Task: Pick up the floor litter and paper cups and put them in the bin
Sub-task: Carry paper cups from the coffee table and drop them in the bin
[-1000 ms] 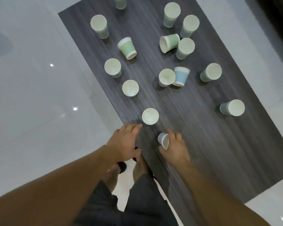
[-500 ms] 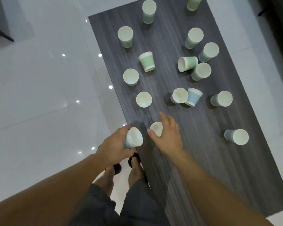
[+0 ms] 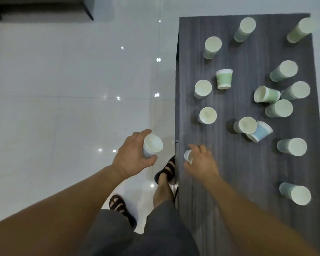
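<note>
My left hand [image 3: 131,156] is out over the white floor, gripping a paper cup [image 3: 152,145] with its mouth turned up and to the right. My right hand [image 3: 201,161] is at the near left edge of the dark table [image 3: 238,182], fingers closed round a second paper cup [image 3: 188,156] that shows only at its rim. Several more paper cups stand or lie on the table, among them an upright one [image 3: 207,115], a green one upside down [image 3: 224,78] and a blue one on its side [image 3: 260,131]. No bin is in view.
Glossy white tiled floor [image 3: 63,108] spreads to the left of the table. My sandalled feet [image 3: 164,170] stand at the table's left edge. A dark piece of furniture [image 3: 44,8] runs along the top left.
My left hand has carried its cup left, off the table and over the floor. My right hand has closed round the second cup. The view has swung left.
</note>
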Available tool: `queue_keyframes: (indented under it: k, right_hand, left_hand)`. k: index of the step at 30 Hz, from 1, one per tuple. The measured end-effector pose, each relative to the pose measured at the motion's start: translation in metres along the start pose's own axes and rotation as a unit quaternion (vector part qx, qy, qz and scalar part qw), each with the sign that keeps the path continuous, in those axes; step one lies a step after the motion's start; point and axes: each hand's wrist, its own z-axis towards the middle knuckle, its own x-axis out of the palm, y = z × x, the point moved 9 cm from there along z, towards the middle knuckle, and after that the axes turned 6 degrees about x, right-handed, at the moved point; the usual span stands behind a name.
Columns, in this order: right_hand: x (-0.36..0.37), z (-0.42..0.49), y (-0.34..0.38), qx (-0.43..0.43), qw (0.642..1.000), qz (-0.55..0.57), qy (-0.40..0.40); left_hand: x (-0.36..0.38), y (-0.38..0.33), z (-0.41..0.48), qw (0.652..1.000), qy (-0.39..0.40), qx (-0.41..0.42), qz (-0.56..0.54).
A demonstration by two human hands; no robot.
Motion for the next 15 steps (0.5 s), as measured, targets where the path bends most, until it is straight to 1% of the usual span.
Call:
queue_keyframes:
  k: [2, 5, 8, 10, 12, 15]
  right_hand:
    - [-0.008, -0.015, 0.032, -0.035, 0.999, -0.030, -0.012]
    - [-0.011, -0.042, 0.085, -0.089, 0.993, -0.074, -0.020]
    - [-0.010, -0.082, 0.155, -0.156, 0.980, -0.115, -0.038]
    - [-0.003, -0.120, 0.208, -0.207, 0.965, -0.151, -0.057]
    - [0.014, -0.165, 0.263, -0.260, 0.945, -0.188, -0.065]
    - [0.058, -0.236, 0.342, -0.346, 0.904, -0.247, -0.054]
  left_hand:
    - [-0.017, 0.006, -0.016, 0.999, -0.029, -0.014, -0.039]
    - [-0.055, 0.025, -0.051, 0.991, -0.094, -0.039, -0.085]
    - [-0.096, 0.058, -0.111, 0.982, -0.149, -0.056, -0.103]
    - [-0.120, 0.086, -0.166, 0.979, -0.173, -0.068, -0.089]
    - [-0.143, 0.119, -0.231, 0.971, -0.209, -0.096, -0.066]
    - [-0.171, 0.174, -0.341, 0.943, -0.286, -0.162, -0.049]
